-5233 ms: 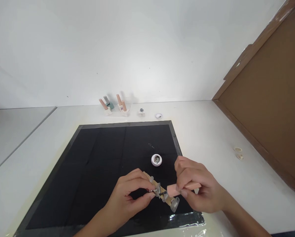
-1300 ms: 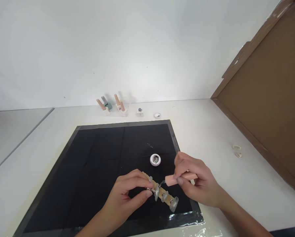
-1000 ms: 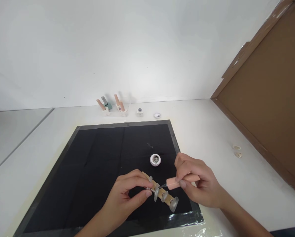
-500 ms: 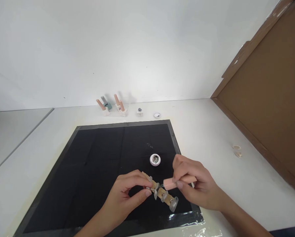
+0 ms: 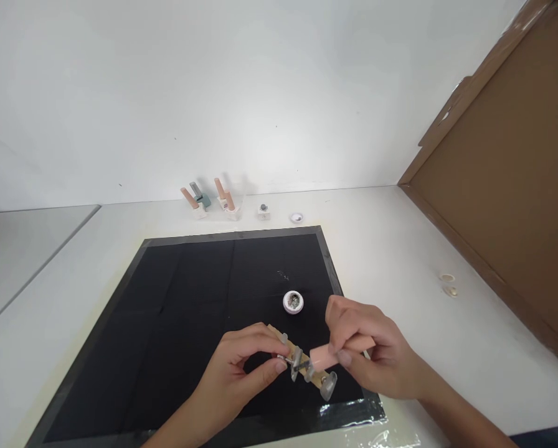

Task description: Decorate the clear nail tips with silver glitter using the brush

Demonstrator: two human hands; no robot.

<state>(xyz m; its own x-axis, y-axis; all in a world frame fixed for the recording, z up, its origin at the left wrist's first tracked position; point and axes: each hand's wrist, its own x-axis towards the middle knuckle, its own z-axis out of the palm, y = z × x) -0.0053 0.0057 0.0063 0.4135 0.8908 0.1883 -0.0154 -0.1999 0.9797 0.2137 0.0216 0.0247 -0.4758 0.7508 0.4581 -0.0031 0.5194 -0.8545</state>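
Observation:
My left hand (image 5: 244, 358) pinches the thin metal stem of a nail tip holder between thumb and forefinger. A clear greyish false nail tip (image 5: 296, 363) is mounted on its end. In my right hand (image 5: 370, 342) is a nail polish brush with a peach cap handle (image 5: 323, 358); its dark bristles touch the nail tip. Just behind lies a wooden strip (image 5: 317, 378) bearing more clear nail tips, one of them at its near end (image 5: 328, 387). Beyond my hands, an open white jar (image 5: 293, 302) of silvery flakes sits on the black mat (image 5: 190, 311).
Along the wall stand several polish bottles (image 5: 198, 210) with peach or grey caps. A small white bottle (image 5: 263, 212) and a white lid (image 5: 296, 218) are to their right. Two small pale round pieces (image 5: 449, 291) lie near the cardboard panel (image 5: 503, 186) at right.
The brush in my right hand has moved slightly down and toward me, its bristles now lower along the nail tip. My left hand has barely moved.

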